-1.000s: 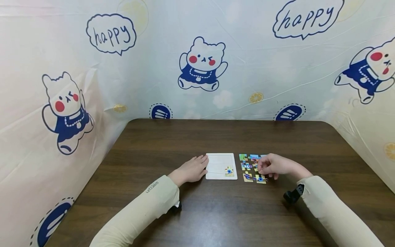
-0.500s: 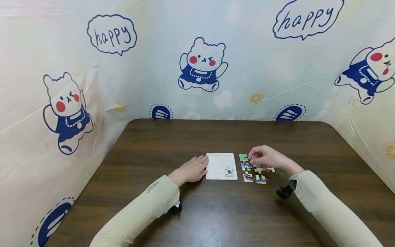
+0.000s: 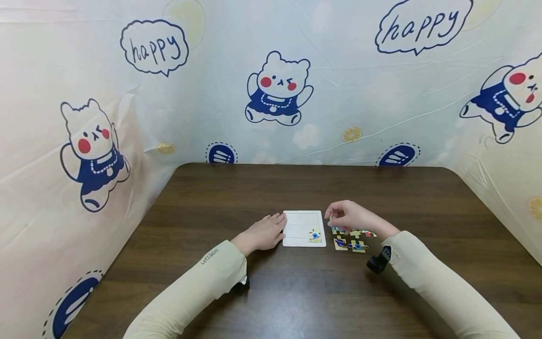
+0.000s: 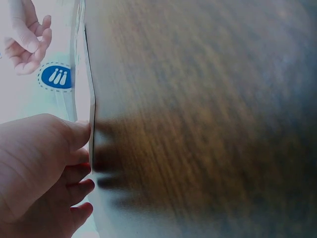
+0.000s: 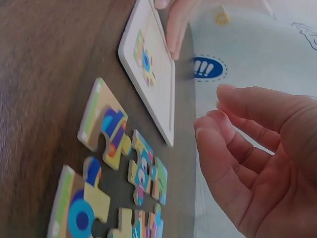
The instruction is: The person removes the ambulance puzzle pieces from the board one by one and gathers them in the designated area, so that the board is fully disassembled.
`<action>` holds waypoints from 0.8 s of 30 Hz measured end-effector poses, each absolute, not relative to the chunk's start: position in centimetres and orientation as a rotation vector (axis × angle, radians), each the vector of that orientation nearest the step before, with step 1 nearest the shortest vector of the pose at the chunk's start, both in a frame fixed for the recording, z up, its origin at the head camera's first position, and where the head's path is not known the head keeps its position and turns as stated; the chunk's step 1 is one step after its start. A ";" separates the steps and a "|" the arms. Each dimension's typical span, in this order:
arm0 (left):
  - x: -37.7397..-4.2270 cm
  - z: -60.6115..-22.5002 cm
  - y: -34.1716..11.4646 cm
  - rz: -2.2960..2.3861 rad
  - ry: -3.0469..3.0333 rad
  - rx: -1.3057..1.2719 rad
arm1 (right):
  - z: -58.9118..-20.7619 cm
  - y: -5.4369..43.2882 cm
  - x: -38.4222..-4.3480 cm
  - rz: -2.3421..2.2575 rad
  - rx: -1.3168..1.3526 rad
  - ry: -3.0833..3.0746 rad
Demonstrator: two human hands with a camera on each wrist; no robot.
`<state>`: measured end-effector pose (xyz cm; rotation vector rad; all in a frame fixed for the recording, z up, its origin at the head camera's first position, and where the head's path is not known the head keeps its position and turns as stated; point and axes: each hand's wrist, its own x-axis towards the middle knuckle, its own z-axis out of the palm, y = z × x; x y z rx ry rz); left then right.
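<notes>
My left hand [image 3: 264,232] rests its fairly straight fingers on the left edge of a white puzzle tray [image 3: 297,228]. A jigsaw piece with a blue round shape [image 3: 314,235] lies in the tray's lower right corner. Over the loose pieces to the tray's right hovers my right hand [image 3: 349,216]. The right wrist view shows the right hand's thumb and fingers [image 5: 213,141] loosely bent and apart, with nothing between them. Under them lie a striped blue jigsaw piece [image 5: 111,126], a blue-ringed piece [image 5: 79,215] and several others. In the head view that hand hides some pieces.
All of this lies on a dark brown wooden table [image 3: 237,193]. Behind it hangs a pale cloth [image 3: 330,108] printed with cartoon bears and lettering. A black wrist camera [image 3: 378,260] sits at the right sleeve's cuff.
My right hand has moved left across the loose pieces, toward the tray's right edge, uncovering the pieces on the right. My left hand and the tray have stayed put.
</notes>
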<state>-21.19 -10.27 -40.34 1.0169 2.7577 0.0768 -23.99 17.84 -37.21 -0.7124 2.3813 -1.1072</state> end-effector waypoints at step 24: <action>-21.0 -39.9 -9.9 0.016 2.769 0.999 | -38.7 14.5 -23.1 -1.032 -0.709 2.357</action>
